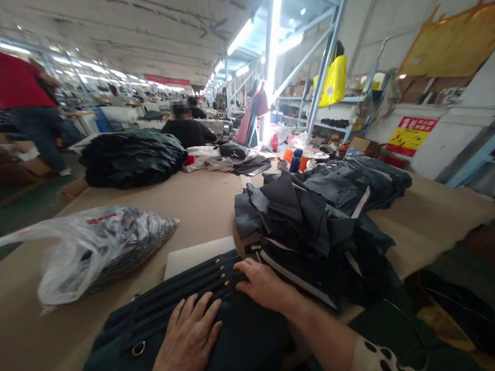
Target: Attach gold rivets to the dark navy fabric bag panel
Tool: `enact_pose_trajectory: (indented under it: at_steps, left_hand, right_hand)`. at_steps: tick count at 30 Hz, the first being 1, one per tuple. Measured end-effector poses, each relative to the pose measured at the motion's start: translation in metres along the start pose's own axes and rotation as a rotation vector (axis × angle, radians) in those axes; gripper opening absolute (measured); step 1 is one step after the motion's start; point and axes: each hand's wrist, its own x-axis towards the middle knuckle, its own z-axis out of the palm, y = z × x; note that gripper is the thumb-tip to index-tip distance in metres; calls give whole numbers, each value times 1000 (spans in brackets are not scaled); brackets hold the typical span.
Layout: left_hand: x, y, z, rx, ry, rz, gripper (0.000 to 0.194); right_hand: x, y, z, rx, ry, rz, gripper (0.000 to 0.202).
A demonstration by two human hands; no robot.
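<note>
A stack of dark fabric panels (253, 327) lies in front of me, its overlapping edges lined with gold-coloured studs and a gold-coloured D-ring (138, 349) near the left side. My left hand (187, 333) rests flat on the stack, fingers stretched out. At the far right corner, beside the studs, my right hand (260, 283) has its fingers bent and thumb drawn in on a fabric panel's edge; the fingertips are partly hidden. A pale board (199, 256) sticks out from behind the stack.
Loose dark cloth pieces (301, 210) are heaped at the right, close to my right forearm. A filled clear plastic bag (106, 252) lies at the left on the brown tabletop (199, 204). Farther back are a dark fabric stack (131, 158) and a blue bottle (295, 160). People work beyond.
</note>
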Motion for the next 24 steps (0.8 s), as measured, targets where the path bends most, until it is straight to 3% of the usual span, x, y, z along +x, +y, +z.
enact_pose_trajectory:
  at_steps: [3, 6, 9, 12, 18, 24]
  left_hand:
    - [-2, -3, 0, -16, 16, 1, 34]
    - [-1, -4, -4, -41, -4, -16, 34]
    - [0, -2, -5, -66, -22, -35, 35]
    - [0, -2, -6, -88, -37, -54, 34]
    - [3, -2, -14, -143, -138, -98, 36]
    - [15, -3, -23, -270, -154, -126, 32]
  right_hand:
    - [-15, 21, -26, -42, 219, -59, 31]
    - [-23, 52, -50, -200, 370, 56, 30]
    - [-28, 77, -62, -331, 384, 157, 29]
    - [-29, 88, -62, -349, 344, 165, 16]
    - [-23, 78, -82, -219, 477, 125, 24]
    - [-8, 31, -111, 50, 560, -12, 27]
